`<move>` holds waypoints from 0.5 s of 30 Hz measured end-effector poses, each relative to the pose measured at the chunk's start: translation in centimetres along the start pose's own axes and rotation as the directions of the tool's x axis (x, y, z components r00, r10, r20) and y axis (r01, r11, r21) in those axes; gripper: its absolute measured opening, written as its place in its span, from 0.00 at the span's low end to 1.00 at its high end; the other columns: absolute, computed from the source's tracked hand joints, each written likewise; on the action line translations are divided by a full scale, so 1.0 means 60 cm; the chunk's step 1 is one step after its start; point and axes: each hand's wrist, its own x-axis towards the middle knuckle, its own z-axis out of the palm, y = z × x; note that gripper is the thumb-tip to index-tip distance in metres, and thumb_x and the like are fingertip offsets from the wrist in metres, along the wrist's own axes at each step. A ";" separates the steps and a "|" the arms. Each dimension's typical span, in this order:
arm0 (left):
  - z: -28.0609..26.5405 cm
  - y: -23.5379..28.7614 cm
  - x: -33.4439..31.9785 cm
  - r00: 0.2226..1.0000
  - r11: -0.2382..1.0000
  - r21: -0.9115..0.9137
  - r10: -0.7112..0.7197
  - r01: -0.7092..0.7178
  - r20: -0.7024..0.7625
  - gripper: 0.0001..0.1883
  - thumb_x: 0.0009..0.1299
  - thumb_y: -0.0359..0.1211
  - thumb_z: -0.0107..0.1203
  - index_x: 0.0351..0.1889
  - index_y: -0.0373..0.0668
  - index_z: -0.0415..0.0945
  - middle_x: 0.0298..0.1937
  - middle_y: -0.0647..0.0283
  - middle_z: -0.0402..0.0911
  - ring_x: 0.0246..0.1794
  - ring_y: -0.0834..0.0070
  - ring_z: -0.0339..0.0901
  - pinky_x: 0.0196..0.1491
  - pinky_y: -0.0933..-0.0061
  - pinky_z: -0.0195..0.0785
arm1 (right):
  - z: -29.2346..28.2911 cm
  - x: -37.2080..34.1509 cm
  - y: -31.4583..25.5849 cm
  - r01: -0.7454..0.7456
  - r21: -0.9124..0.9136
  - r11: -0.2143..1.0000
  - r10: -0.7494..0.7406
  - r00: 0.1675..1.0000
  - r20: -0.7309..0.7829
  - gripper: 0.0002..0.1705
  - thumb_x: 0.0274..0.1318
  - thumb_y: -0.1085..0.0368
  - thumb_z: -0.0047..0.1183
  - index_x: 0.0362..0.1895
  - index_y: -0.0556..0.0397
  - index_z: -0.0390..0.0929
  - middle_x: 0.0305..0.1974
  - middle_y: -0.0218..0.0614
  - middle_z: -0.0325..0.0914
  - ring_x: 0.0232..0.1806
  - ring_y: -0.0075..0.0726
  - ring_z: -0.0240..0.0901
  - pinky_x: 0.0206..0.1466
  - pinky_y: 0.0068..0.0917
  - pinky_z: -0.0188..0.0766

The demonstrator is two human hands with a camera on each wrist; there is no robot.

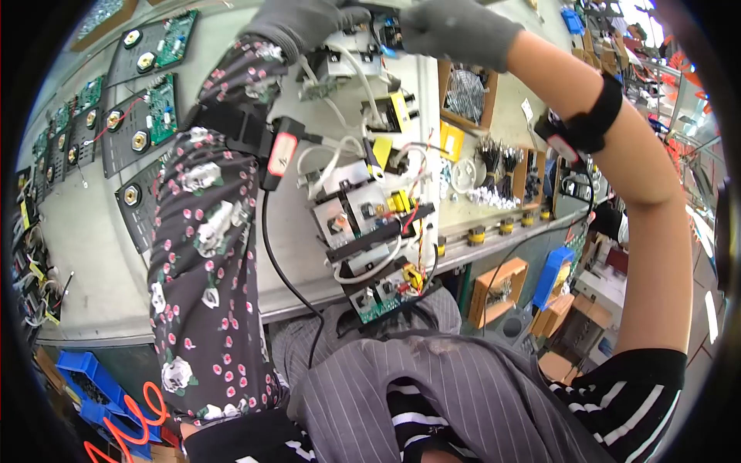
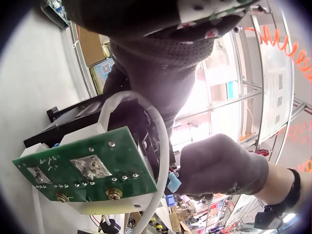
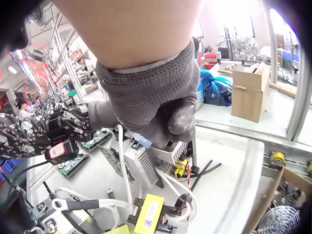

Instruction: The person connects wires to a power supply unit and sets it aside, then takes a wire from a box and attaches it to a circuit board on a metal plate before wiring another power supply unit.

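Both hands wear grey gloves and meet at a heat-sink assembly at the far end of the row. In the left wrist view, its green circuit board faces the camera, with a white cable looping over it. My left hand grips the assembly from behind, its fingertips hidden. My right hand is on the opposite side, fingers curled at the assembly's edge beside a light-blue piece. From the right wrist, the finned metal heat sink shows below the right hand.
Similar assemblies with white cables line the bench towards the body. Black plates with green boards lie at left. A carton of metal parts and bundled black leads sit at right. A cardboard box stands at the back.
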 end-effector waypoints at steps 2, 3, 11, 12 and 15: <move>-0.002 -0.004 0.002 1.000 1.000 -0.023 0.014 -0.014 -0.010 0.16 0.67 0.48 0.55 0.40 0.46 0.79 0.35 0.55 0.83 0.40 0.58 0.80 0.44 0.62 0.70 | -0.025 -0.011 0.002 -0.212 0.262 0.942 0.172 0.971 0.166 0.09 0.52 0.61 0.57 0.30 0.54 0.80 0.24 0.36 0.79 0.27 0.28 0.75 0.35 0.28 0.72; -0.016 0.007 -0.010 0.999 0.999 -0.039 0.032 -0.031 0.009 0.16 0.67 0.48 0.55 0.41 0.46 0.79 0.35 0.55 0.83 0.40 0.59 0.80 0.44 0.62 0.70 | -0.007 -0.007 0.021 -0.198 0.410 0.890 0.148 0.977 0.151 0.08 0.53 0.63 0.57 0.31 0.55 0.80 0.24 0.33 0.79 0.27 0.24 0.74 0.35 0.26 0.72; -0.003 -0.008 0.002 1.000 0.998 -0.061 0.020 -0.020 -0.008 0.15 0.67 0.47 0.55 0.39 0.47 0.79 0.34 0.56 0.82 0.39 0.59 0.80 0.42 0.61 0.70 | 0.008 0.005 0.032 0.052 0.202 0.978 -0.054 0.999 0.002 0.08 0.53 0.64 0.56 0.28 0.54 0.77 0.22 0.38 0.77 0.25 0.36 0.74 0.32 0.34 0.71; -0.003 -0.006 0.000 0.999 0.998 -0.053 0.032 -0.033 -0.015 0.15 0.67 0.47 0.55 0.39 0.47 0.79 0.34 0.56 0.82 0.39 0.59 0.80 0.42 0.61 0.70 | 0.013 0.004 0.031 0.127 0.038 0.991 -0.124 0.990 -0.071 0.08 0.52 0.63 0.55 0.26 0.54 0.76 0.21 0.43 0.76 0.24 0.44 0.74 0.31 0.38 0.71; -0.014 0.002 -0.011 1.000 0.996 -0.089 0.020 -0.020 -0.001 0.15 0.67 0.47 0.55 0.39 0.47 0.79 0.35 0.55 0.82 0.40 0.58 0.80 0.43 0.61 0.69 | 0.018 0.008 0.023 0.223 -0.166 0.960 -0.241 0.966 -0.096 0.10 0.53 0.61 0.53 0.25 0.53 0.74 0.22 0.49 0.73 0.25 0.56 0.72 0.31 0.44 0.70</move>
